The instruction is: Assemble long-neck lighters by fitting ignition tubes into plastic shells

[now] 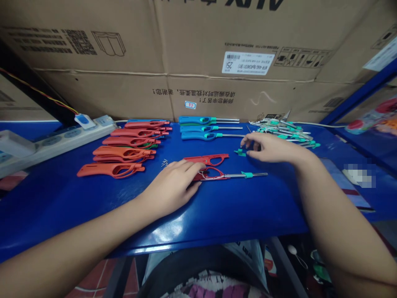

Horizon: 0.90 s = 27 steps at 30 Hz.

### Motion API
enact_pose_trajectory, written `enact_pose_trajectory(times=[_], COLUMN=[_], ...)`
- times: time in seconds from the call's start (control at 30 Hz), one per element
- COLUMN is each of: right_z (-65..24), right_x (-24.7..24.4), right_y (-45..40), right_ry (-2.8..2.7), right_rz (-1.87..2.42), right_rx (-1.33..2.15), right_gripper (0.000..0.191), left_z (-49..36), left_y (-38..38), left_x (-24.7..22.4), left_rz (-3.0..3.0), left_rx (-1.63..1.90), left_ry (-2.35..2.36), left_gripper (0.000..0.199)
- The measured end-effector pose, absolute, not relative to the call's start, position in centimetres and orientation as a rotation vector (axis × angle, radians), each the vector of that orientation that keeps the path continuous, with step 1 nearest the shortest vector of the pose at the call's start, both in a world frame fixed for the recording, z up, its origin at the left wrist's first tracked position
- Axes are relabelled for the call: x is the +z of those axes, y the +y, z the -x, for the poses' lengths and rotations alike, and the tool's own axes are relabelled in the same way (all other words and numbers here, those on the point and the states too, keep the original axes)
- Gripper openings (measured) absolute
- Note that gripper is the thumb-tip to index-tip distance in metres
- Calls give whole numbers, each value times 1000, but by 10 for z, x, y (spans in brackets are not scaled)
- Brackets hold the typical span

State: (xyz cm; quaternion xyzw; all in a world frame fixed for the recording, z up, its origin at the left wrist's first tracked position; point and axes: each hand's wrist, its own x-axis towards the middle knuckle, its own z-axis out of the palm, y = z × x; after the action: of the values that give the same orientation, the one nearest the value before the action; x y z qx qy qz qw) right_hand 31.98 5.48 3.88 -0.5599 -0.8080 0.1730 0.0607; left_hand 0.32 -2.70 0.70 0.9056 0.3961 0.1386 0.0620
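Observation:
My left hand [175, 184] is closed over the handle end of a red lighter casing half [214, 173] lying on the blue table. A metal lighter tube [260, 174] with a green trigger piece [247, 175] on it runs out to the right from this casing. Just behind lies another red casing half [219, 159], close to my left fingers. My right hand [266, 147] is above the table with bent fingers and a gap between thumb and fingers. Beside its thumb tip is a small loose green trigger [240, 152]; whether they touch is unclear.
Several red and orange casings [111, 169] are stacked at left. Blue lighters [198, 135] lie at the back, near a heap of metal tubes with green parts [288, 131]. Small screws [164, 162] sit by my left hand. A power strip [62, 138] and cardboard [124, 95] border the table.

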Motion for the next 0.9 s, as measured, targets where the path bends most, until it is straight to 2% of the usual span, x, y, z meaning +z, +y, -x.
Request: enact_pose_trajectory(times=[0.07, 0.2, 0.37, 0.53, 0.63, 0.8, 0.9], right_z=[-319, -310, -306, -311, -315, -314, -304], right_x=[38, 32, 29, 35, 37, 38, 42], right_y=[53, 55, 56, 54, 54, 53, 46], right_ry=[-2501, -2547, -2534, -2463, -2477, -2580, -2519], right_rz=[1621, 1556, 1555, 1657, 1695, 1620, 1462], right_rx=[584, 506, 705, 485, 469, 554, 600], right_gripper=[33, 26, 28, 34, 38, 28, 29], left_z=[-3, -3, -3, -3, -3, -3, -2], left_y=[-27, -27, -28, -29, -29, -26, -25], left_x=[7, 9, 9, 7, 8, 7, 6], left_rz=[-2738, -2738, -2743, -2741, -2734, -2672, -2639], left_rx=[427, 421, 421, 434, 431, 456, 475], left_ry=[1190, 1199, 1185, 1187, 1189, 1171, 1167], left_gripper=[36, 35, 34, 34, 34, 36, 36])
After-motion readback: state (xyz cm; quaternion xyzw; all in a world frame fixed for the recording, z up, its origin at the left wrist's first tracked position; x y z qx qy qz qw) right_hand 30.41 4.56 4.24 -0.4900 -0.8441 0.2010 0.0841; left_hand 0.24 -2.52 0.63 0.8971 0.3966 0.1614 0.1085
